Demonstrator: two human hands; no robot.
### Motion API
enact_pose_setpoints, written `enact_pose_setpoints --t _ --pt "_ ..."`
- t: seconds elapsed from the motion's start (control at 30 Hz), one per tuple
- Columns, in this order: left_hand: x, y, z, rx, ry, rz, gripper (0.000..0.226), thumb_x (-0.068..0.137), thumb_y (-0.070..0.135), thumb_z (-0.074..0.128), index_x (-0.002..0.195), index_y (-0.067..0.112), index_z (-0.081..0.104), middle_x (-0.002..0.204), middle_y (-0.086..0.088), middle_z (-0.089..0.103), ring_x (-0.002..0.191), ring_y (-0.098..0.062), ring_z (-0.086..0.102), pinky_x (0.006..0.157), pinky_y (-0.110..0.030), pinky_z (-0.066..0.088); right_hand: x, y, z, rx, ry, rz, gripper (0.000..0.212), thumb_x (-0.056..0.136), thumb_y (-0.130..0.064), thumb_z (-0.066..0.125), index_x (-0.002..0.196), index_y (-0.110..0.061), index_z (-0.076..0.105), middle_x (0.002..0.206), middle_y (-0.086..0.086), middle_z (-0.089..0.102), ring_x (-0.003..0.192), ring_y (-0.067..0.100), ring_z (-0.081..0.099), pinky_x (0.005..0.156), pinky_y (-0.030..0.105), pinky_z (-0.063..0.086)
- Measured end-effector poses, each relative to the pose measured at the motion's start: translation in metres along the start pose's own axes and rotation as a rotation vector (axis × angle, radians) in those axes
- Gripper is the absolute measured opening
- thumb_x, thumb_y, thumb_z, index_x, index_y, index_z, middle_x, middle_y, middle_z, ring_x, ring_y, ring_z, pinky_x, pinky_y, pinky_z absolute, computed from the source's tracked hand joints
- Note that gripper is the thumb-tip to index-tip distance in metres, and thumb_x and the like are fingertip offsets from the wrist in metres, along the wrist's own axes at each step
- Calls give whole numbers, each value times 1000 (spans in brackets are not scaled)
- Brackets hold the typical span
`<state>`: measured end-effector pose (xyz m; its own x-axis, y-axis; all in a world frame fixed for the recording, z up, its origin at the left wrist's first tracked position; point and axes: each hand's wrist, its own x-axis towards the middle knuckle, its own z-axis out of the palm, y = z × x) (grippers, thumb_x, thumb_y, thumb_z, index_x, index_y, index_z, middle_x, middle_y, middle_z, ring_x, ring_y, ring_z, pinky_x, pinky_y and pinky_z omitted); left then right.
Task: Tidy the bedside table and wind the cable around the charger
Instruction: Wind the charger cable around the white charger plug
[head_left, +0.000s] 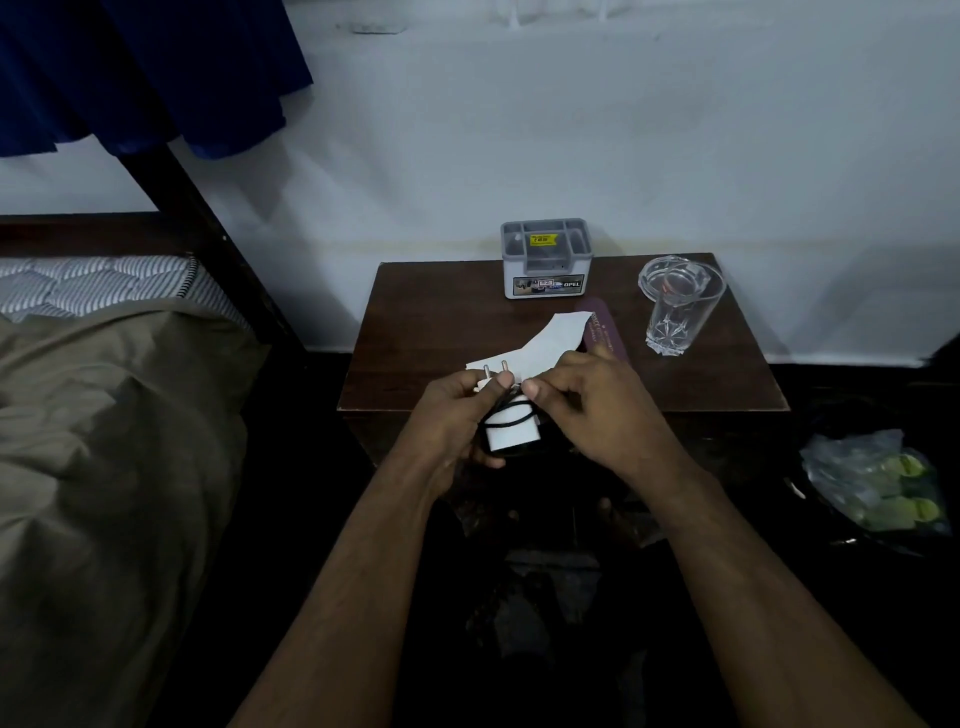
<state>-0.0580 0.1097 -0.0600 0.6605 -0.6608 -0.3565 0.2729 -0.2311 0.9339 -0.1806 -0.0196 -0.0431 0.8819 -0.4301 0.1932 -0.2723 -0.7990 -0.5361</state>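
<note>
My left hand (452, 415) grips a white charger (511, 434) with two metal pins pointing up, held just in front of the dark wooden bedside table (431, 322). A black cable (506, 422) lies in loops across the charger's body. My right hand (587, 405) pinches the cable beside the charger's top, thumb and forefinger close to my left thumb. The rest of the cable is hidden behind my hands.
On the table stand a grey plastic organiser box (545, 260) at the back, a clear drinking glass (678, 306) at the right, a white paper (550, 340) and a purple flat object (602, 330). A bed (104, 415) lies left. A plastic bag (878, 483) sits on the floor right.
</note>
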Motion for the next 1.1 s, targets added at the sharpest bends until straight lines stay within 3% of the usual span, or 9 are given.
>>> enact_pose_setpoints --t 0.13,0.27,0.53,0.8,0.97,1.1 --pt "0 1 0 34 0 57 16 92 36 70 89 23 78 77 0 76 55 -15 69 39 -26 50 0 7 -1 164 -59 -14 22 99 -32 62 113 -24 77 87 -1 71 90 25 63 85 45 50" --pt "-1 1 2 55 -10 46 19 92 42 69 85 26 78 76 2 76 54 -12 67 39 -23 45 -1 11 -1 273 -41 2 33 95 -29 68 128 -32 66 80 -7 67 75 7 61 74 32 50" --pt "-3 1 2 129 -4 21 27 94 50 63 85 29 77 78 2 75 58 -15 63 41 -22 41 -4 8 -1 221 -128 -102 25 94 -22 68 115 -34 61 66 -4 58 62 10 53 64 35 45" --pt "-2 0 2 160 26 13 30 93 53 62 77 33 76 64 7 70 45 -7 59 36 -17 33 -5 5 2 193 -152 -57 31 91 -26 71 113 -38 52 67 -5 57 59 8 49 65 41 49" --pt "4 1 4 36 81 -86 32 93 50 64 84 22 74 65 4 71 46 -10 60 39 -16 34 -7 -6 3 79 39 -75 16 91 -32 68 104 -34 59 74 -16 59 82 11 55 70 39 51" --pt "7 3 4 -59 117 -166 29 93 47 65 88 20 72 66 2 71 43 -11 59 38 -15 32 -3 -10 3 87 122 -128 10 94 -24 66 101 -25 73 91 -10 71 91 18 54 72 41 50"
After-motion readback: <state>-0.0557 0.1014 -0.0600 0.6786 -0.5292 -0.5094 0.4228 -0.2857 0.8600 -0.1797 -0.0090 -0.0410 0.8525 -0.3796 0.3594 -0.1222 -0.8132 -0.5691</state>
